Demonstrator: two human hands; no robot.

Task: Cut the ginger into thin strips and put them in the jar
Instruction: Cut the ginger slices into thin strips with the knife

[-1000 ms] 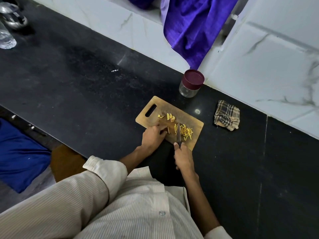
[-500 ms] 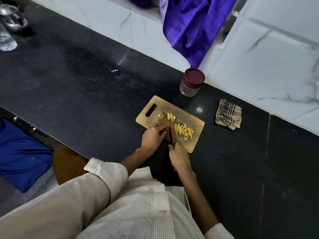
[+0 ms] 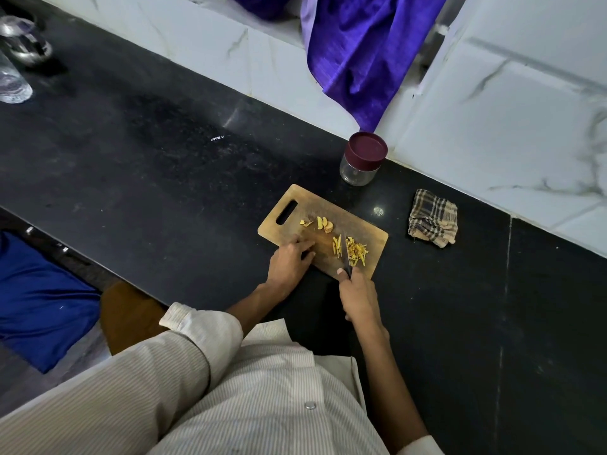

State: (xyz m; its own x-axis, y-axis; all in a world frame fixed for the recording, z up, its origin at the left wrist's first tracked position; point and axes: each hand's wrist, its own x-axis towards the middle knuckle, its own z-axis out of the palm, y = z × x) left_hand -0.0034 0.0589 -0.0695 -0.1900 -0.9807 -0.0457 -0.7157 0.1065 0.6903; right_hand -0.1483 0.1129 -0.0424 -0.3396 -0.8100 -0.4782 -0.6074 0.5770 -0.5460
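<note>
On wooden cutting board (image 3: 368, 233): ginger strips (image 3: 357, 251) just right of knife (image 3: 347, 256), gripped by right hand (image 3: 358, 295); second strip cluster (image 3: 337, 246) just left of blade. Left hand (image 3: 289, 261) curled, pressing board. Ginger slices (image 3: 323, 223) beyond. Capped jar (image 3: 363, 164) farther back.

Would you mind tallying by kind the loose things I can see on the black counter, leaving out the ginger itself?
Cutting board: 1
Knife: 1
Jar with maroon lid: 1
Checked cloth: 1
Clear vessels at the far left: 2
Total: 6
</note>
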